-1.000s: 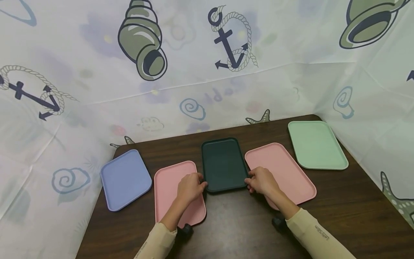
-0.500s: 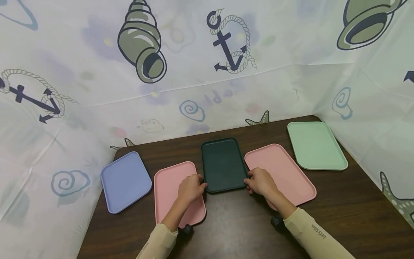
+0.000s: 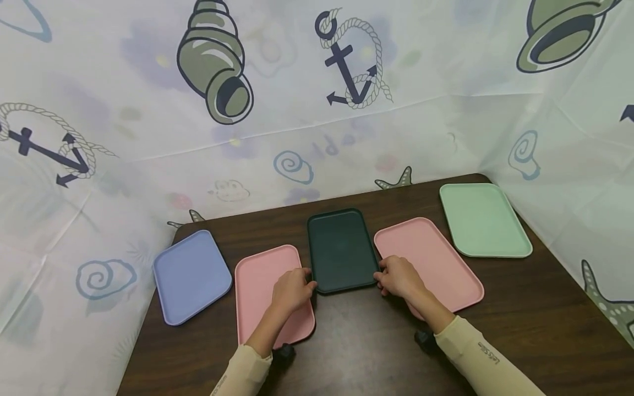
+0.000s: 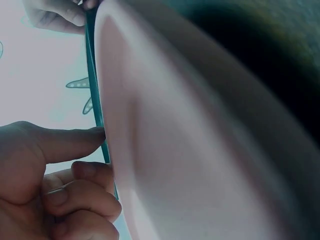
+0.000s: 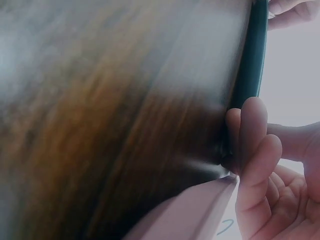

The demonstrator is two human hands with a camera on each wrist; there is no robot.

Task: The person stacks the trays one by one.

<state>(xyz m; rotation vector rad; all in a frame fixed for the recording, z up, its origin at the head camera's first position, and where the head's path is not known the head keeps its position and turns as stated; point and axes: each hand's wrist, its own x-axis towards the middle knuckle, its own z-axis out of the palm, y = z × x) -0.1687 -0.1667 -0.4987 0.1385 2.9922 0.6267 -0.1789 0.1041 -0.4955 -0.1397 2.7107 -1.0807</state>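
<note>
A dark green rectangular tray (image 3: 342, 250) lies in the middle of the table. At its near left corner my left hand (image 3: 291, 289) pinches the edge, with the wrist over the left pink tray (image 3: 255, 291). My right hand (image 3: 398, 275) grips the opposite near corner, over the edge of the right pink tray (image 3: 441, 264). In the right wrist view, fingers (image 5: 254, 130) curl against the dark green rim. The left wrist view has the thumb (image 4: 75, 142) and curled fingers at the rim, partly hidden behind a blurred pink tray.
A blue tray (image 3: 193, 278) sits at the table's left side. Toward the back right corner lies a light green tray (image 3: 485, 220). The dark wooden table (image 3: 361, 346) is bordered by a white patterned cloth (image 3: 277, 110) at the back and sides.
</note>
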